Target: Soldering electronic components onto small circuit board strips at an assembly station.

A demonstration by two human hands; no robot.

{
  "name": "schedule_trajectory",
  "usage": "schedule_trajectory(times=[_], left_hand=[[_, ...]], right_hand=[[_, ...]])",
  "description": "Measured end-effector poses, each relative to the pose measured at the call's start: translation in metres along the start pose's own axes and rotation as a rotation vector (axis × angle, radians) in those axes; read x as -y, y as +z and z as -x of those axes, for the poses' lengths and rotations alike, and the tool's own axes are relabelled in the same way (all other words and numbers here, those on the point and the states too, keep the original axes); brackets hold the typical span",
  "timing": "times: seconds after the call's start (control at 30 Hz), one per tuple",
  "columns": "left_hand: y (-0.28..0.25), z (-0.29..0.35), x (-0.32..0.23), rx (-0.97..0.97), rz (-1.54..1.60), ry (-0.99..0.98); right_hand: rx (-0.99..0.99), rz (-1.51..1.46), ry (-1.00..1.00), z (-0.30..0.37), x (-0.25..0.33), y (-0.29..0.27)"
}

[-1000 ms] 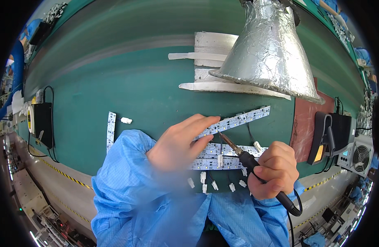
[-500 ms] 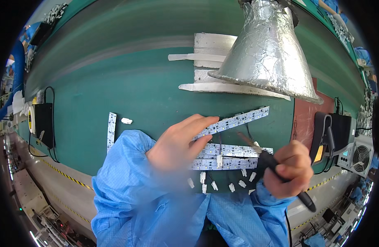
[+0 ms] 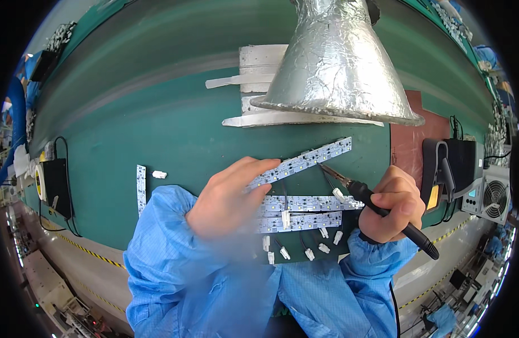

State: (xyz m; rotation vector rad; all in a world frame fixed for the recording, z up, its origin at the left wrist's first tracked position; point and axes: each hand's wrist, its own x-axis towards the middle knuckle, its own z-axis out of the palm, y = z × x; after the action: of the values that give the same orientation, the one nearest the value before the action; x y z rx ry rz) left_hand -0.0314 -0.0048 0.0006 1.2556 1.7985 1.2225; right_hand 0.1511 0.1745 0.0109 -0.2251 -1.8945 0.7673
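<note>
The slim white circuit strip (image 3: 308, 161) slants on your side of the silver foil-covered cone (image 3: 341, 67). Your left hand (image 3: 228, 194), back upward, pinches the strip's left end; your right hand (image 3: 393, 205) clenches the black-handled soldering iron (image 3: 364, 195), tip at the strip's lower edge.

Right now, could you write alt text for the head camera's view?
A left hand holds a slanted circuit strip; the right hand grips a soldering iron, its tip at the strip's lower edge. Beyond: a foil-covered cone.
</note>
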Motion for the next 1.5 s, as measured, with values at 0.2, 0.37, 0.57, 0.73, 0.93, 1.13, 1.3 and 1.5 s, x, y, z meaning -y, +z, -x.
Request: schedule_trajectory(times=[0.2,0.37,0.57,0.73,0.93,1.13,1.3,1.5], left_hand=[[0.0,0.001,0.002,-0.002,0.004,0.03],[0.0,0.001,0.002,-0.008,-0.002,0.032],[0.0,0.0,0.002,-0.007,-0.002,0.036],[0.0,0.0,0.002,-0.005,-0.012,0.039],[0.0,0.0,0.002,0.0,-0.001,0.024],[-0.001,-0.001,0.002,0.008,-0.007,0.034],[-0.003,0.001,0.003,0.033,-0.06,-0.018],[0.0,-0.001,0.002,-0.003,-0.072,-0.009]], right_hand=[[0.01,0.008,0.008,0.002,-0.001,-0.001],[-0.002,-0.005,0.011,0.003,-0.001,0.001],[0.014,-0.008,0.01,0.001,0.0,0.001],[0.009,-0.012,0.012,0.001,-0.001,0.0],[-0.339,-0.074,0.137,-0.005,-0.013,-0.021],[-0.323,-0.018,0.193,-0.01,-0.02,-0.027],[-0.23,0.019,0.157,-0.005,-0.028,-0.032],[-0.206,0.087,0.181,-0.002,-0.029,-0.031]])
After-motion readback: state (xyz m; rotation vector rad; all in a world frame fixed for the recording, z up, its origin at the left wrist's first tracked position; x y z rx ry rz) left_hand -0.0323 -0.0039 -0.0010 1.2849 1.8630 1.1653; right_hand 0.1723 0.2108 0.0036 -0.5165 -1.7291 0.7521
